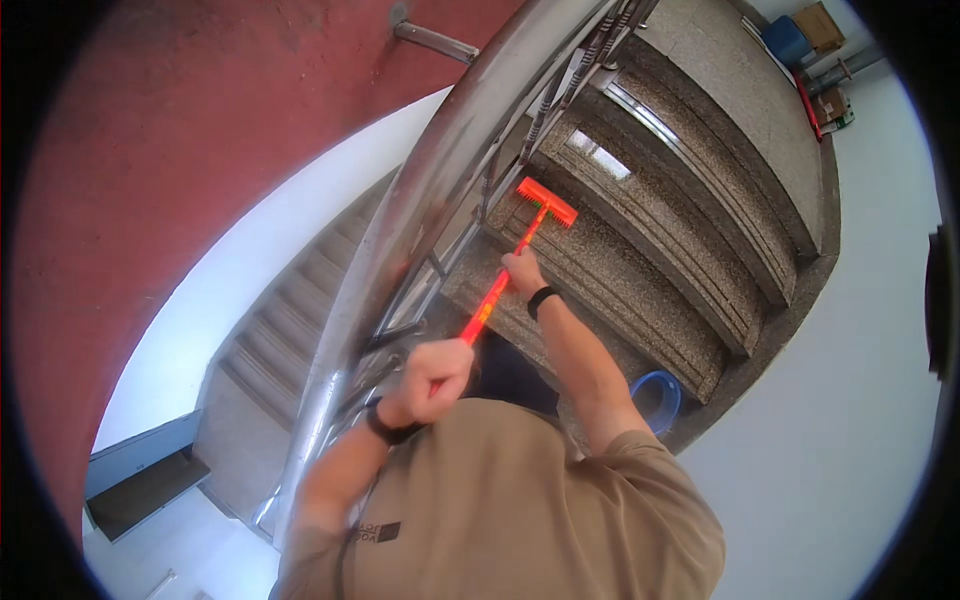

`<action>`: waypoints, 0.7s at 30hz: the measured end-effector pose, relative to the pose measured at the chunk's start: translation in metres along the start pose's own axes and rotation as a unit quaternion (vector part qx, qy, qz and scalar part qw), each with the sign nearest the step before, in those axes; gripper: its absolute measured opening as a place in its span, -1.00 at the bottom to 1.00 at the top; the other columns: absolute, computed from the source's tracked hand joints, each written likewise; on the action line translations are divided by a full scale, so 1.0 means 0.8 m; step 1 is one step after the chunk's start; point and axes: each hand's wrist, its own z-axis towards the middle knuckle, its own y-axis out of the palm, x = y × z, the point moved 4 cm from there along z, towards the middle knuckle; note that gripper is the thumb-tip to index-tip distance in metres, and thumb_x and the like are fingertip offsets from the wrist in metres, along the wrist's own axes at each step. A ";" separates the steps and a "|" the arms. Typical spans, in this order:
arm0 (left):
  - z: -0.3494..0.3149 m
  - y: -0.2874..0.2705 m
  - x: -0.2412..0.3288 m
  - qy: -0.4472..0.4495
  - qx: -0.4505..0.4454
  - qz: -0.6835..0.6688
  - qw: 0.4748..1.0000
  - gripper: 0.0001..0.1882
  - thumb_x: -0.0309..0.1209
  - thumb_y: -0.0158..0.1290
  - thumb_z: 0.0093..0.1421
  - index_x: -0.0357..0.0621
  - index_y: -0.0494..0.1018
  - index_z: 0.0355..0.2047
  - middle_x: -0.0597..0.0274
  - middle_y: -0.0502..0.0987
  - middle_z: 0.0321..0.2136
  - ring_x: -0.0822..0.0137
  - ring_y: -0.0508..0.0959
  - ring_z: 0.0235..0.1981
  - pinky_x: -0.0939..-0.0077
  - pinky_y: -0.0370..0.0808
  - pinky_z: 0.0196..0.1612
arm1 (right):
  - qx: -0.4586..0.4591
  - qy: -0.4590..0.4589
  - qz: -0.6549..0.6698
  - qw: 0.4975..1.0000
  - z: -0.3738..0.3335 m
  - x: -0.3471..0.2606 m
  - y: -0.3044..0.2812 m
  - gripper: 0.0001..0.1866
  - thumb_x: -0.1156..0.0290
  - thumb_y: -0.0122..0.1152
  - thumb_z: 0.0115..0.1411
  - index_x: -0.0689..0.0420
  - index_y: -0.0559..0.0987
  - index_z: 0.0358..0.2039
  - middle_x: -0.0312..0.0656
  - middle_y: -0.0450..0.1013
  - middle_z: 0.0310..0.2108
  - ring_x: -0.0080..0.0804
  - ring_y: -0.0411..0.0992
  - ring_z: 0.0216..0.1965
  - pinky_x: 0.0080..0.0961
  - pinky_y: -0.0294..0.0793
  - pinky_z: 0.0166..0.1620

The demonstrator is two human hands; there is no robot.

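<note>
A long-handled scrub brush [547, 203] with an orange-red head reaches away from me over the speckled stone stairs. Its bristled head is at a step [600, 285] near the railing side; whether it presses on the stone I cannot tell. My left hand [438, 378] is wrapped round the near end of the red handle, close to my chest. Farther along, nearer the head, my right hand [521, 272] grips the same handle. Both hands are closed, and each wrist wears a dark band.
A shiny metal handrail [400, 220] with upright bars curves along my left. Beside my right arm stands a blue bucket [672, 402]. On the upper landing are a blue container [786, 40] and cardboard boxes [818, 28]. Lower stairs [300, 320] descend beyond the rail.
</note>
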 end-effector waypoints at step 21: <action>-0.033 0.020 0.088 -0.006 -0.036 -0.018 0.999 -0.84 -0.61 -0.09 -0.11 -0.19 0.25 -0.76 0.21 0.32 -0.75 0.15 0.33 -0.70 0.31 0.37 -0.44 | -0.104 -0.004 -0.053 0.993 -0.091 0.039 0.011 -0.65 0.29 0.06 0.22 0.25 0.21 -0.16 -0.03 0.44 -0.48 -0.21 0.51 -0.61 -0.27 0.54 -0.61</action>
